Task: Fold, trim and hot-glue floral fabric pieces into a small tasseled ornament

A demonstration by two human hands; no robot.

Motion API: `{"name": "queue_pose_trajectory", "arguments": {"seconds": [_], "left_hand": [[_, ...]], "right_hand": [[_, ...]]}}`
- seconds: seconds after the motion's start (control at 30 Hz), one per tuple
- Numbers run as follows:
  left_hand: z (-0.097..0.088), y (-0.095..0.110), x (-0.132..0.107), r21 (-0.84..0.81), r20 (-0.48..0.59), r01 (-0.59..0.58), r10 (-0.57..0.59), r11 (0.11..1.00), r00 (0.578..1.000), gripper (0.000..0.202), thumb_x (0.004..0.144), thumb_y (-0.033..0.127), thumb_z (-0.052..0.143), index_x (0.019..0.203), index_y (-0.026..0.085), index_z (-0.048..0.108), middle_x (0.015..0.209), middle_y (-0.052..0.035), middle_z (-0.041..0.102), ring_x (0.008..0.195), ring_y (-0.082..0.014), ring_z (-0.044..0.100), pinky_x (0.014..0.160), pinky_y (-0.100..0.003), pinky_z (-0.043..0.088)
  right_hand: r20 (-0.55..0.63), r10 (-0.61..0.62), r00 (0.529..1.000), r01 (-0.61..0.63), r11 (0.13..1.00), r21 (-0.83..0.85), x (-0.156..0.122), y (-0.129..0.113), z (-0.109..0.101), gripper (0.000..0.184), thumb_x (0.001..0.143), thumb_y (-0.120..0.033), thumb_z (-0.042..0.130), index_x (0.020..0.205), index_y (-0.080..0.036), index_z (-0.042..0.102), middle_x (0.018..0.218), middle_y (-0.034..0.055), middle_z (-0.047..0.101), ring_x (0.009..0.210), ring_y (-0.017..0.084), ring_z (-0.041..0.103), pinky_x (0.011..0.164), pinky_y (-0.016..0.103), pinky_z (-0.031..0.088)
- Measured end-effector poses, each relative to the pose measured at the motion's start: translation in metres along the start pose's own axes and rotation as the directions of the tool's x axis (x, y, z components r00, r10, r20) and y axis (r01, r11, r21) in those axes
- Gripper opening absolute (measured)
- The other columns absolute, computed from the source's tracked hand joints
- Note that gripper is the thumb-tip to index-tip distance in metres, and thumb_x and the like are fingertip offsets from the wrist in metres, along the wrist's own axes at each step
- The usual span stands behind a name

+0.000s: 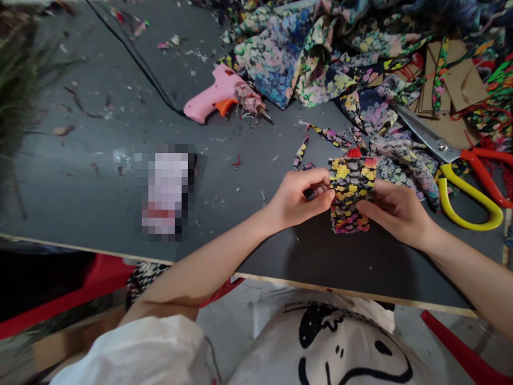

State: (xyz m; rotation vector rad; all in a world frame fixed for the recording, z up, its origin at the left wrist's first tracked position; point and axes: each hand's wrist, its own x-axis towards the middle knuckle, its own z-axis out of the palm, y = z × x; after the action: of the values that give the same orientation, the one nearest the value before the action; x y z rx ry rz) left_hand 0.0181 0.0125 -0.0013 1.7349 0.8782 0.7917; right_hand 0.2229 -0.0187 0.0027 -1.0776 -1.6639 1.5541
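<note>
Between my two hands is a small rectangular piece of floral fabric (349,198), dark with yellow, grey and pink flowers, held up over the table near its front edge. My left hand (306,195) pinches its left edge between thumb and curled fingers. On the right side, my right hand (396,211) grips it with the thumb on the front and the fingers behind. A bit of red thread (354,153) shows just above the fabric's top edge. Whether anything stiff lies behind the fabric is hidden.
A pink glue gun (216,96) with a black cord lies left of the fabric heap (280,59). Scissors (444,152) with red and yellow handles lie at right, by cardboard pieces (460,80). A blurred-out phone-like object (166,192) lies at left. Scraps dot the grey table (240,139).
</note>
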Motion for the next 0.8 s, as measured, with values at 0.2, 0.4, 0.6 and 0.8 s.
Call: {"name": "queue_pose_trajectory", "arguments": {"seconds": [0.2, 0.4, 0.6, 0.8], "left_hand": [[0.0000, -0.0001, -0.0009, -0.056, -0.012, -0.019, 0.018, 0.998, 1.000, 0.027, 0.085, 0.027, 0.056, 0.063, 0.018, 0.044, 0.046, 0.0057, 0.049, 0.040, -0.0054, 0.046, 0.041, -0.016, 0.033], [-0.0001, 0.0013, -0.0005, -0.095, 0.002, -0.033, 0.034, 0.995, 0.999, 0.030, 0.086, 0.032, 0.059, 0.063, 0.017, 0.046, 0.048, 0.0062, 0.050, 0.041, -0.0047, 0.050, 0.041, -0.015, 0.035], [-0.0017, -0.0007, -0.0015, -0.084, 0.006, -0.078, 0.078, 0.993, 0.997, 0.028, 0.087, 0.025, 0.057, 0.063, 0.017, 0.046, 0.047, 0.0063, 0.052, 0.041, -0.0039, 0.048, 0.041, -0.014, 0.034], [-0.0021, -0.0008, -0.0031, -0.126, 0.030, 0.050, -0.047, 0.991, 0.998, 0.028, 0.087, 0.032, 0.057, 0.064, 0.018, 0.048, 0.050, 0.0046, 0.054, 0.044, -0.0082, 0.055, 0.044, -0.018, 0.038]], "right_hand": [[0.009, 0.013, 1.000, -0.012, 0.997, -0.079, 0.0002, 0.0025, 0.0003, 0.019, 0.089, -0.026, 0.053, 0.098, -0.014, 0.064, 0.071, -0.0003, 0.059, 0.060, 0.010, 0.054, 0.051, 0.020, 0.040], [0.029, 0.039, 0.999, -0.037, 0.998, -0.050, -0.0008, 0.0020, -0.0013, 0.017, 0.089, -0.029, 0.053, 0.093, -0.015, 0.061, 0.075, 0.0012, 0.060, 0.064, 0.011, 0.056, 0.054, 0.021, 0.042], [0.023, 0.063, 0.998, -0.061, 0.994, -0.094, 0.0000, -0.0010, -0.0014, 0.017, 0.088, -0.030, 0.053, 0.082, -0.015, 0.059, 0.065, -0.0001, 0.054, 0.057, 0.011, 0.051, 0.049, 0.021, 0.038], [0.040, 0.056, 0.998, -0.053, 0.995, -0.081, 0.0007, -0.0006, -0.0015, 0.016, 0.088, -0.029, 0.053, 0.088, -0.015, 0.060, 0.070, 0.0007, 0.057, 0.059, 0.010, 0.052, 0.051, 0.021, 0.040]]}}
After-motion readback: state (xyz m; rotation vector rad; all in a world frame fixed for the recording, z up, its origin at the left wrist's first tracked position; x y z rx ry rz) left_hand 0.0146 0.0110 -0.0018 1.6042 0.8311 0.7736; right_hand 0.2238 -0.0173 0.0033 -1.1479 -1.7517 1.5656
